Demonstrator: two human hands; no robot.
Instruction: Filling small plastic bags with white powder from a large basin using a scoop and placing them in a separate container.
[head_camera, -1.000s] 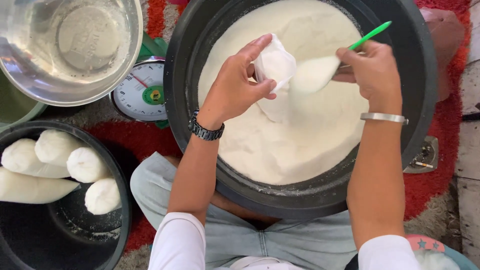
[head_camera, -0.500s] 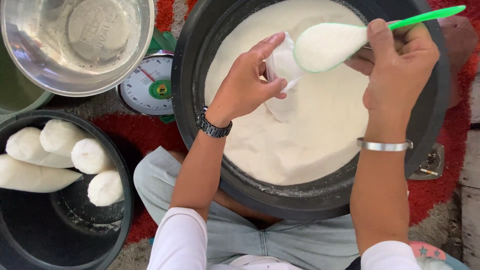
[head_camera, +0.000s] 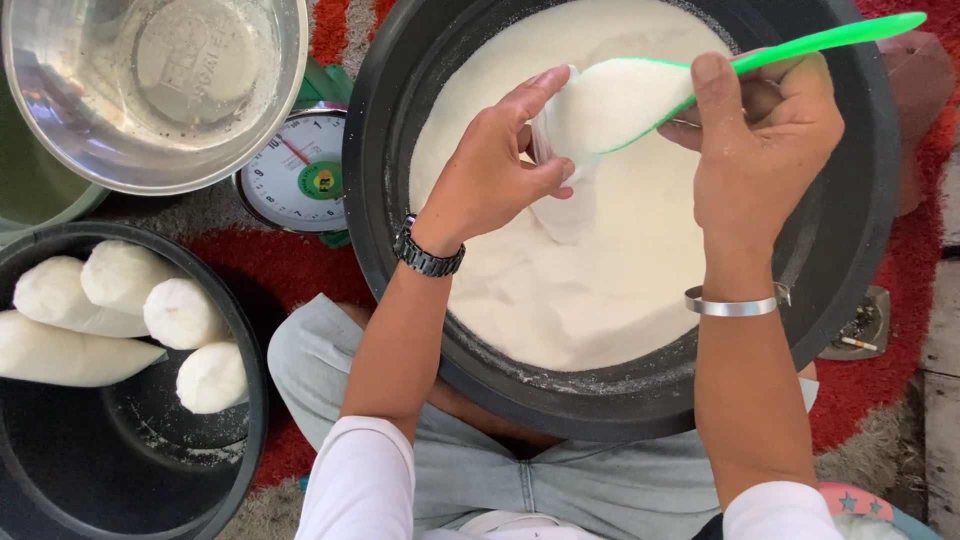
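A large black tub (head_camera: 860, 250) is positioned between the knees of the seated person and is filled nearly to the rim with white powder (head_camera: 600, 280). A small clear plastic bag (head_camera: 556, 190) is held over the powder by the left hand (head_camera: 495, 170); the fingers are closed around the mouth of the bag, with the thumb on the near side and the index finger (head_camera: 535, 85) extended along the upper edge. The lower part of the bag hangs down against the powder surface. A dark wristwatch (head_camera: 428, 252) is worn on the left wrist.

A green scoop (head_camera: 640, 95) is gripped by the right hand (head_camera: 765, 130), the fingers being wrapped around its handle with the thumb laid on top. The scoop is heaped with white powder, and its bowl is held against the mouth of the bag. The handle is directed up and to the right, over the tub rim. A silver bangle (head_camera: 735, 303) is worn on the right wrist.

A smaller black tub (head_camera: 130, 470) is located at lower left; four filled white bags (head_camera: 120, 315) are laid in it, side by side. A steel bowl (head_camera: 155, 90) is located at upper left, partly over a dial kitchen scale (head_camera: 300, 175). A red rug (head_camera: 870, 390) is laid underneath.
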